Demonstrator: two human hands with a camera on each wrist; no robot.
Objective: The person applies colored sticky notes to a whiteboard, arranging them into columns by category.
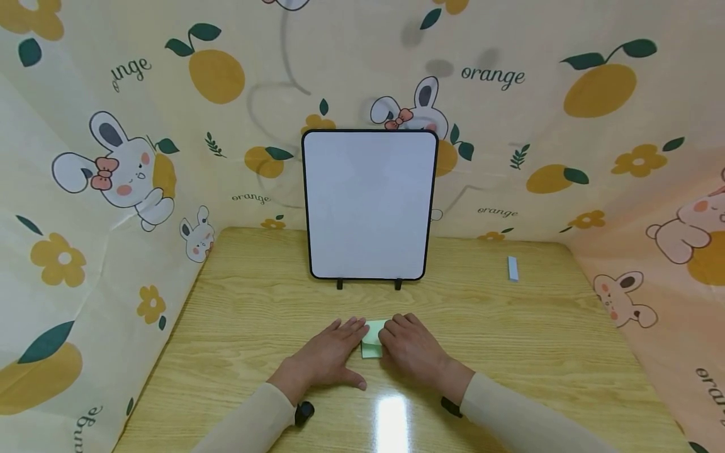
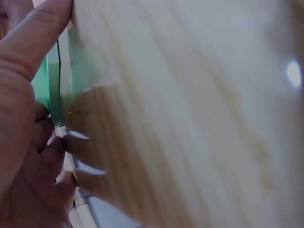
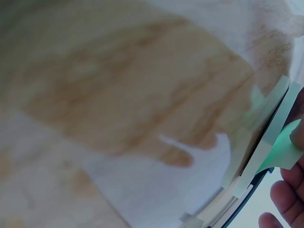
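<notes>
A small pad of light green sticky notes lies on the table in the middle of the head view, between both hands. My left hand is spread flat, its fingertips resting on the pad's left edge and its thumb stretched out toward the front. At the pad's right side, my right hand has curled fingers that pinch the top note. That green note bends up from the stack beneath it in the right wrist view. In the left wrist view, the thumb and fingers partly hide the pad.
Behind the hands a white board with a black frame stands upright on two small feet. A narrow pale blue strip lies at the back right of the wooden table. Patterned cloth encloses the back and sides.
</notes>
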